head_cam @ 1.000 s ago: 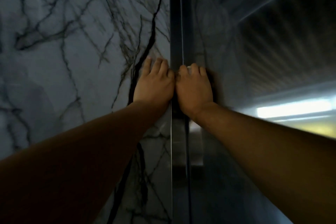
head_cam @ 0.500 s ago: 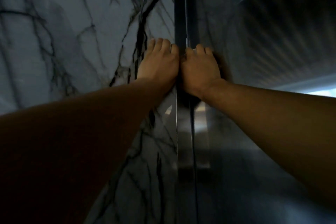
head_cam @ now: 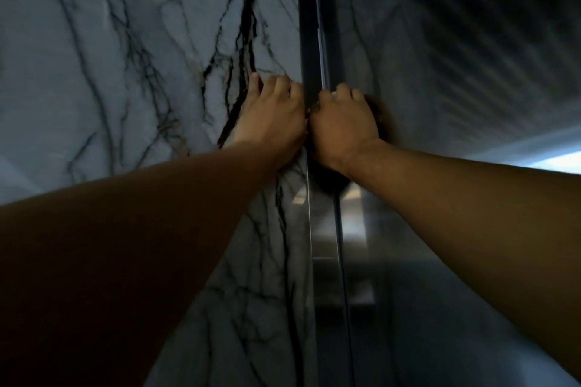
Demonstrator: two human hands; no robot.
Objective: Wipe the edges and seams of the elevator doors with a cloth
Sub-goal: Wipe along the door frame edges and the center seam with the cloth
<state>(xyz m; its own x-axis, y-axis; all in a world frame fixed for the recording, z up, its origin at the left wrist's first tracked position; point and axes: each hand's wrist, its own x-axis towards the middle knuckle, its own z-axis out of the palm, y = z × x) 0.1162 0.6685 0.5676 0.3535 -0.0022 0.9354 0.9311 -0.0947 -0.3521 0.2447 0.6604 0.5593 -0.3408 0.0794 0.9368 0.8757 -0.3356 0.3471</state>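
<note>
Both hands had climbed the seam compared with a second earlier, staying side by side. Left hand [head_cam: 273, 113]: fingers laid straight and flat on the white, black-veined marble wall panel [head_cam: 125, 72]. Right hand [head_cam: 342, 122]: fingers curled against the brushed steel elevator door frame [head_cam: 327, 229], apparently clamped on a pale cloth [head_cam: 330, 92], only a sliver of it visible at the knuckles. Dark vertical seam [head_cam: 309, 41] ran between the hands. Step in hand, by judgement: an upward wipe along the seam; the next move called for steady pressure higher up. No brands, labels or writing legible.
</note>
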